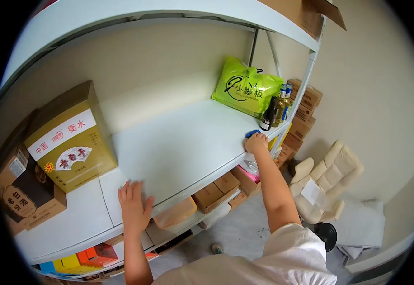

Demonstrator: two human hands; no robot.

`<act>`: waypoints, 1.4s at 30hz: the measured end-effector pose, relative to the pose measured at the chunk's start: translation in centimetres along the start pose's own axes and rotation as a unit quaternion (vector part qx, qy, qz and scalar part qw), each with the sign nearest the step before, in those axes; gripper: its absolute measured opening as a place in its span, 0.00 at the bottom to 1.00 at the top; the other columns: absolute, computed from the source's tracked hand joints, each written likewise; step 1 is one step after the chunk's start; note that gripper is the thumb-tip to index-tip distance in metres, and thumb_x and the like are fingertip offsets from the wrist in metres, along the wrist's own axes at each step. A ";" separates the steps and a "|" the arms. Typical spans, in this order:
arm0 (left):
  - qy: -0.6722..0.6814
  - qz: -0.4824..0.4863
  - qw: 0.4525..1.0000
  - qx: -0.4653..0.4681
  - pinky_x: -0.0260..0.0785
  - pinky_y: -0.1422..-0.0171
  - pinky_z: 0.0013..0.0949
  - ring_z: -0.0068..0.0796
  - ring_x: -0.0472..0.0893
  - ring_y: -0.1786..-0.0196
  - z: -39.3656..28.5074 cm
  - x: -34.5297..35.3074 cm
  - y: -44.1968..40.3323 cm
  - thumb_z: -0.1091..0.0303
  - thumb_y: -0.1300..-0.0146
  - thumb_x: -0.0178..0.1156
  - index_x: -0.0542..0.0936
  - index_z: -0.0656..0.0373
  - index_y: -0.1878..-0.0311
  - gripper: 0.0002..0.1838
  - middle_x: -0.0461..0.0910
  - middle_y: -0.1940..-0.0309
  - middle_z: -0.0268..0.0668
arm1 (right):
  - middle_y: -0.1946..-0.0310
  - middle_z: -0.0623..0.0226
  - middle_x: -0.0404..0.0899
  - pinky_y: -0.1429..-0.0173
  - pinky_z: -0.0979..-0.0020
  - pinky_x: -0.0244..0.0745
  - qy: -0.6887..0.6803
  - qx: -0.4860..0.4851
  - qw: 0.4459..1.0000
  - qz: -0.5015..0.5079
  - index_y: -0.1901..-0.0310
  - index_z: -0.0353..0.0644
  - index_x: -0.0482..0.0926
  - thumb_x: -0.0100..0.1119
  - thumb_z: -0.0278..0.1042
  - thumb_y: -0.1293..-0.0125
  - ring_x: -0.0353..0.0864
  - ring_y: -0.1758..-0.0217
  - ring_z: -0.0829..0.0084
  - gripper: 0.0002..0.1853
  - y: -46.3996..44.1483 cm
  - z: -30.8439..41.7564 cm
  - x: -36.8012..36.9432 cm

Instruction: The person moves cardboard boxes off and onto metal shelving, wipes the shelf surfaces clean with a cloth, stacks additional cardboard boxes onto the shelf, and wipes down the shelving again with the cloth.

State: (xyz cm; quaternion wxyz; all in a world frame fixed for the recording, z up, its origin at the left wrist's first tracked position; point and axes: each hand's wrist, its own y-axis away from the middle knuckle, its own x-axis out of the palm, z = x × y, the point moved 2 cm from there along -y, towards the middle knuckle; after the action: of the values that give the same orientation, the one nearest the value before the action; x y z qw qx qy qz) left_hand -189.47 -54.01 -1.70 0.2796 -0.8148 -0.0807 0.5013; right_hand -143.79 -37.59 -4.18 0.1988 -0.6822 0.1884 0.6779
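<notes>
My right hand [257, 142] is closed over a small blue cloth [251, 133] near the right front edge of the white metal shelf [178, 147]. Most of the cloth is hidden beneath the fingers. Just behind it stand a dark bottle [267, 116] and a few pale yellow bottles [279, 110] with blue tops. My left hand [133, 204] lies at the shelf's front edge with its fingers stretched out and holds nothing. To its left stands a gold carton [83, 166] with a white band and red lettering.
A bright green plastic bag [245, 88] leans at the back right by the bottles. A brown and black carton [31, 194] sits at far left. An upper shelf [169, 13] overhangs the surface. Lower shelves hold cardboard boxes [211, 192]. A cream armchair [330, 178] stands on the right.
</notes>
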 end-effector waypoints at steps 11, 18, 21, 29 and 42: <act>-0.058 -0.005 0.998 0.000 0.39 0.27 0.58 0.52 0.58 0.33 -1.0 -0.4 0.1 0.58 0.44 0.61 0.69 0.63 0.41 0.29 0.68 0.43 0.49 | 0.27 0.58 0.48 0.26 0.49 0.42 -0.068 -0.251 0.965 0.029 0.29 0.47 0.52 0.34 0.55 0.32 0.44 0.24 0.56 0.34 -3.8 10.5 -0.3; -0.068 -0.005 0.997 -0.026 0.38 0.26 0.57 0.52 0.58 0.32 -1.6 -0.6 0.2 0.59 0.46 0.62 0.68 0.63 0.40 0.31 0.67 0.42 0.47 | 0.30 0.62 0.58 0.26 0.46 0.41 -0.166 -0.410 0.896 0.018 0.33 0.44 0.58 0.41 0.52 0.32 0.50 0.26 0.53 0.31 -0.9 24.0 0.2; -0.066 -0.001 0.997 -0.029 0.37 0.26 0.57 0.52 0.58 0.32 -1.7 -0.6 0.3 0.59 0.47 0.62 0.68 0.63 0.39 0.32 0.67 0.42 0.47 | 0.29 0.68 0.56 0.29 0.39 0.46 -0.112 -0.494 0.862 0.028 0.36 0.51 0.64 0.47 0.45 0.33 0.50 0.25 0.58 0.24 3.0 29.2 -0.3; -0.063 0.010 0.998 -0.020 0.37 0.26 0.57 0.50 0.58 0.32 -2.4 0.3 -0.6 0.53 0.45 0.62 0.68 0.63 0.39 0.33 0.68 0.42 0.46 | 0.28 0.71 0.54 0.35 0.30 0.48 -0.082 -0.643 0.761 0.000 0.34 0.60 0.64 0.46 0.38 0.34 0.53 0.27 0.60 0.25 13.9 36.1 -0.6; -0.081 0.007 0.996 -0.021 0.36 0.26 0.56 0.51 0.58 0.32 -2.2 0.1 -0.2 0.55 0.44 0.61 0.68 0.62 0.39 0.32 0.69 0.42 0.45 | 0.31 0.69 0.60 0.29 0.35 0.41 -0.068 -0.442 0.894 -0.013 0.34 0.51 0.63 0.42 0.40 0.35 0.55 0.27 0.67 0.26 6.0 20.6 -0.9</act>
State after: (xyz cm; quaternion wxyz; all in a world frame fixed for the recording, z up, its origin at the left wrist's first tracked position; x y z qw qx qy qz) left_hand -187.49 -54.64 -0.88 0.2517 -0.7776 -0.1077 0.5660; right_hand -164.47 -31.90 -3.42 -0.1026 -0.6545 -0.1536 0.7332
